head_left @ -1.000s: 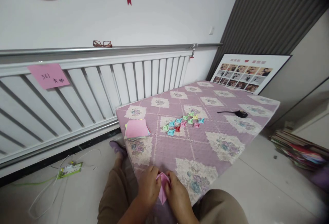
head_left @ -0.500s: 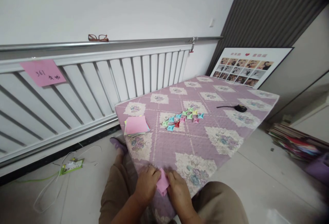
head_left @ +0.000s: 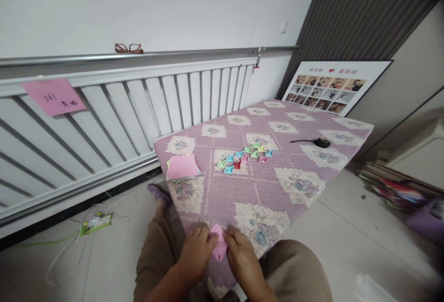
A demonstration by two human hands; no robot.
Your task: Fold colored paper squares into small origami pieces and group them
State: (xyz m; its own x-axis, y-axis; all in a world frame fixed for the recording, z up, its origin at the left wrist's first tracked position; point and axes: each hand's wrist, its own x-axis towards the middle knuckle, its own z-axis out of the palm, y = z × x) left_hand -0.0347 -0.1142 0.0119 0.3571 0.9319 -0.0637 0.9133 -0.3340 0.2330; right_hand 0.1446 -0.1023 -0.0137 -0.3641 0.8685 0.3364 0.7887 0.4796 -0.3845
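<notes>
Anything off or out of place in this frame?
A few oddities: glasses perched on the rail above the radiator, a framed photo collage leaning on the floor, and a green power strip with loose cables lying on the floor. Both hands pinch the pink paper normally.

There were two hands (head_left: 222,258), one folded pink paper (head_left: 219,243), one stack of paper squares (head_left: 182,168), roughly a dozen small folded pieces (head_left: 244,157), one pair of glasses (head_left: 128,48), one photo board (head_left: 329,90)
</notes>
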